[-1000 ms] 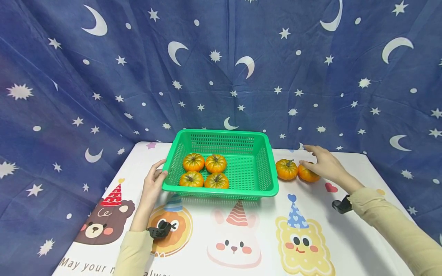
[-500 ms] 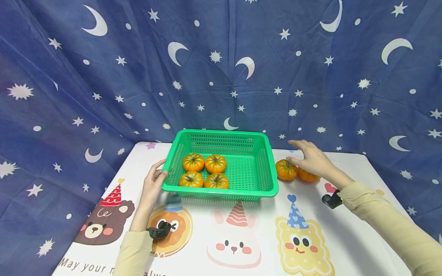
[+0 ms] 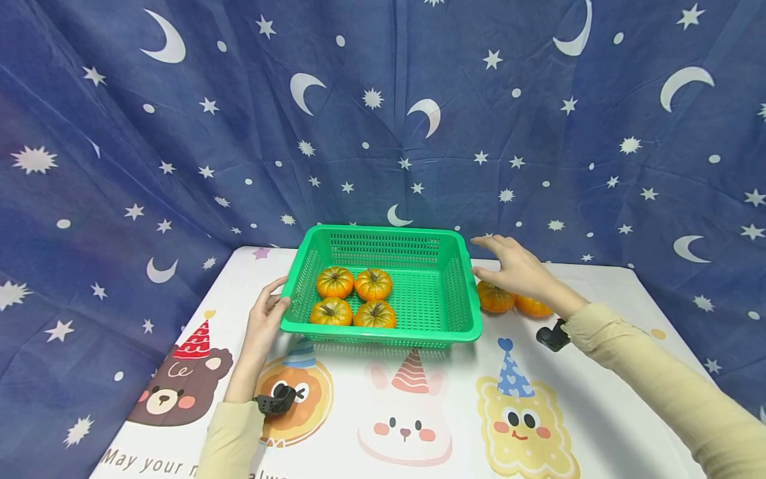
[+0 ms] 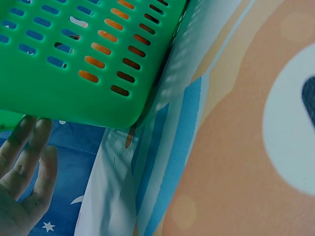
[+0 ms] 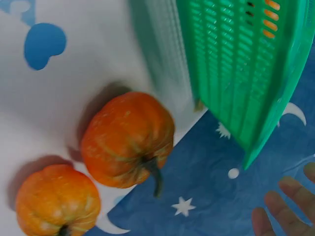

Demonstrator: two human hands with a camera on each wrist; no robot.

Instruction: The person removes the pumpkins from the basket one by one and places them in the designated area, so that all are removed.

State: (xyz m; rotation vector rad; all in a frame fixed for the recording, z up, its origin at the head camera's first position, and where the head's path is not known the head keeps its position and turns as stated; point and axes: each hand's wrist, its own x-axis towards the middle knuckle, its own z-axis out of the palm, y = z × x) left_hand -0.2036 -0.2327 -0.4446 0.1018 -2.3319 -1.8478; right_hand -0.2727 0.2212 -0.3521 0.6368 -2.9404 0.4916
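A green plastic basket (image 3: 419, 286) stands on the table and holds several small orange pumpkins (image 3: 374, 285) in its left half. My left hand (image 3: 264, 316) is at the basket's left side, fingertips at the rim; in the left wrist view its fingers (image 4: 30, 147) reach up to the green edge. Over by the right rim, my right hand (image 3: 517, 267) is held with fingers extended and thumb apart, nothing in it. Beneath that hand, two more pumpkins sit side by side on the table, the nearer one (image 5: 128, 140) close to the basket and the other (image 5: 58, 200) farther right.
The white tablecloth (image 3: 335, 459) carries printed cartoon animals and hats. Behind the table's far edge hangs a dark blue curtain (image 3: 371, 173) with moons and stars. A black device (image 3: 276, 401) is worn on the left wrist, and another (image 3: 553, 336) on the right.
My right hand has moved left, passing over the two loose pumpkins to the basket's right rim. The left hand, the basket and the pumpkins have stayed where they were.
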